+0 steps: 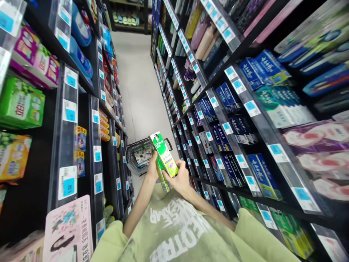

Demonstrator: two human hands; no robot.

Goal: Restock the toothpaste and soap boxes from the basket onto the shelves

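A green and white toothpaste box (165,154) marked DARLIE is held up in front of my chest, its long side tilted. My left hand (153,168) grips its left side, the fingers partly behind it. On the lower right, my right hand (180,178) closes around the box near its bottom end. Below and beyond the box stands a grey shopping basket (132,165) with a dark handle. Several small packs (144,157) lie inside it, their kind too small to make out.
Tall shelves with price tags (70,113) line both sides closely. On the right are blue toothpaste boxes (263,174) and pink packs; on the left, soap packs (23,102) and blue bottles (80,56). A pale floor aisle (136,83) runs ahead to a slipper rack (127,19).
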